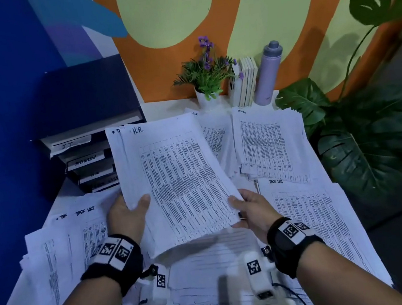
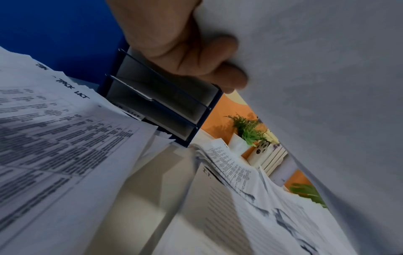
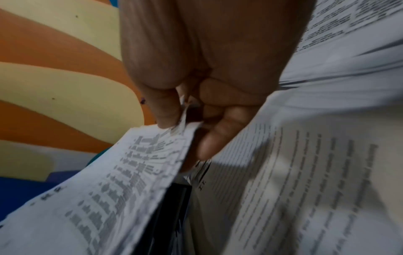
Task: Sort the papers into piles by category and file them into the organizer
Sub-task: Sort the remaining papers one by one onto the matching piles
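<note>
I hold a thick stack of printed sheets marked "H.R." (image 1: 180,178) above the table, tilted up at its far end. My left hand (image 1: 128,213) grips its lower left edge, thumb on top; from below, the fingers (image 2: 218,57) curl under the stack (image 2: 316,86). My right hand (image 1: 247,206) pinches the lower right corner (image 3: 157,155) between thumb and fingers (image 3: 220,136). The dark tiered organizer (image 1: 85,148) stands at the far left, its trays labelled "I.T." and "ADMIN"; lower labels are partly hidden by the stack.
Paper piles cover the white table: "Task List" sheets at left (image 1: 87,233) and right (image 1: 314,216), an "Admin" pile (image 1: 268,145) at far right, an "I.T." sheet (image 2: 229,207) underneath. A potted flower (image 1: 206,79), books (image 1: 245,81) and a lilac bottle (image 1: 269,73) line the back. A large leafy plant (image 1: 362,134) stands right.
</note>
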Action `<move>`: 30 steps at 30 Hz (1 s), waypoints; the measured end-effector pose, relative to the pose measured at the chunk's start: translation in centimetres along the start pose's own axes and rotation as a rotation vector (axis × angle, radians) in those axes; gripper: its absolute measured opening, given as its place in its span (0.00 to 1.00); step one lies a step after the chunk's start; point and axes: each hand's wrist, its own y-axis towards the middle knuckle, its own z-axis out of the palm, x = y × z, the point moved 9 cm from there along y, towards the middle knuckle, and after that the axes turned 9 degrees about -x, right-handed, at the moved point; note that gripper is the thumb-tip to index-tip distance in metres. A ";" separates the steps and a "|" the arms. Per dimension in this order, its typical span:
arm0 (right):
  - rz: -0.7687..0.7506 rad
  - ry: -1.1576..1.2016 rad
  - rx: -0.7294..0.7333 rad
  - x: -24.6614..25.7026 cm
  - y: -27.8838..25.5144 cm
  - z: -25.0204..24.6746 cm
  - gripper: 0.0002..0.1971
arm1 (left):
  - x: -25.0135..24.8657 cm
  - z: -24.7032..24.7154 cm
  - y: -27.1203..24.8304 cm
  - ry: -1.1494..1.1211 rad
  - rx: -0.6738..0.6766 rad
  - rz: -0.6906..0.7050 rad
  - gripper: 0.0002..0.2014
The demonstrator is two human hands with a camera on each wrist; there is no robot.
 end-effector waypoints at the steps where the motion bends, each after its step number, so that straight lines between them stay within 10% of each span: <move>1: -0.005 -0.052 -0.011 -0.1 0.0 0.4 0.07 | 0.2 0.0 0.2 0.015 -0.003 0.004 0.13; 15: 0.034 -0.035 -0.630 5.1 8.2 -3.9 0.11 | 5.6 -7.5 1.6 0.238 -0.104 -0.096 0.17; 24: -0.194 -0.341 -0.656 8.9 9.0 0.2 0.27 | 6.1 -8.9 1.6 0.210 0.004 -0.137 0.15; 30: -0.155 -0.222 -0.170 3.1 4.8 6.8 0.13 | 4.9 -3.9 0.8 0.123 0.189 -0.101 0.14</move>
